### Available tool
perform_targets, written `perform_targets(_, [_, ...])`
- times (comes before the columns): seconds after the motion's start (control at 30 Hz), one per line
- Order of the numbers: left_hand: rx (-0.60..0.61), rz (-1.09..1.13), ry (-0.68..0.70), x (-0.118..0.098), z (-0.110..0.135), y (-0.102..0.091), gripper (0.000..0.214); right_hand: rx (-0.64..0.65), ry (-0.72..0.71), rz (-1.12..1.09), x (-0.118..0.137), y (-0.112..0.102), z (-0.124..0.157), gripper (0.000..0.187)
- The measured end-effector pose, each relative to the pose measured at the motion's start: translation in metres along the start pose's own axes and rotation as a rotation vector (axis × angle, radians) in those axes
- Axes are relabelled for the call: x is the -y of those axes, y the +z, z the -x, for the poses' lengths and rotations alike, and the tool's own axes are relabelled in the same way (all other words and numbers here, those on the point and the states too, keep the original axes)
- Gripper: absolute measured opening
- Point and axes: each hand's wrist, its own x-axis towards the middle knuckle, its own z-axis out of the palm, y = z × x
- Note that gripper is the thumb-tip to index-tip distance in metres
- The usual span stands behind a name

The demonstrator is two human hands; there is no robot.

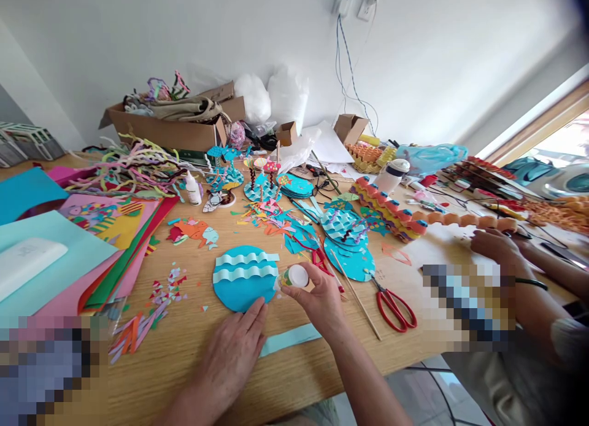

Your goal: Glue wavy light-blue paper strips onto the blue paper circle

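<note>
A blue paper disc [243, 294] lies on the table, with two wavy pale-blue paper strips [246, 274] across its upper part. My left hand [237, 346] rests on the disc's lower edge, fingers stretched out and close together. Tilted over the disc's right edge is a small glue bottle [298, 275], its white base towards me and its nozzle low by the paper. My right hand [317, 294] is closed around this bottle. A flat pale-blue paper strip [289, 340] lies between my forearms. Red-handled scissors [396, 309] and a thin wooden stick [359, 300] lie to the right.
Coloured paper sheets [50, 245] are stacked at left, near paper scraps [168, 288]. Another glue bottle [192, 189] stands farther back. Blue wave-decorated discs [352, 260] lie right of centre. At far right, a co-worker's hands [499, 251] are beside an orange egg-carton strip [464, 220].
</note>
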Motion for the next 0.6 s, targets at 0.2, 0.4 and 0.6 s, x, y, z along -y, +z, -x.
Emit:
perform_targets(0.2, [-0.017, -0.021, 0.011, 0.0006, 0.0, 0.0013, 0.039, -0.004, -0.013, 0.0, -0.0033, 0.0019, -0.0005, 0.014])
perform_targets(0.4, [-0.009, -0.008, 0.003, 0.0001, -0.0001, -0.0013, 0.039, -0.036, 0.0, 0.011, -0.0033, 0.0012, -0.0003, 0.016])
perform_targets(0.6, [-0.02, 0.034, -0.022, 0.0001, 0.0014, 0.0008, 0.04, -0.036, 0.001, -0.004, -0.0003, -0.0001, -0.0003, 0.016])
